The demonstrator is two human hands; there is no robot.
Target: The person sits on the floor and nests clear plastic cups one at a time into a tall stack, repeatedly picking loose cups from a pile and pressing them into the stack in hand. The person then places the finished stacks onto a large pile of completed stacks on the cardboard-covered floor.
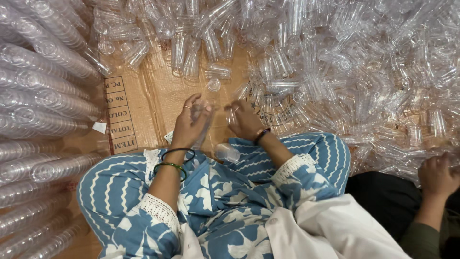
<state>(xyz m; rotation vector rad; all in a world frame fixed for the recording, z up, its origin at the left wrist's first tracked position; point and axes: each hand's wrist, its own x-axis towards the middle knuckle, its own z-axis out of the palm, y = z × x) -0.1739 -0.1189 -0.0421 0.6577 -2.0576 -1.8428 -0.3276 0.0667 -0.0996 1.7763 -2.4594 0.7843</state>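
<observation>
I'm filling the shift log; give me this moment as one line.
left hand: holds clear cup stack | right hand: grips loose cup | loose cup pile: ahead, right | finished stacks: left

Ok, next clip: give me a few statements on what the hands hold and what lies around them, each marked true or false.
1. The left hand grips a stack of clear plastic cups. True.
2. The right hand holds a pair of scissors. False: it handles a clear cup, no tool.
3. Loose clear cups are heaped in a pile to the person's right. True.
4. The work surface is a metal tray. False: it is flattened brown cardboard.
5. Long nested cup stacks lie on the person's left. True.
6. No one else is in view. False: another person's hand shows at the right edge.
</observation>
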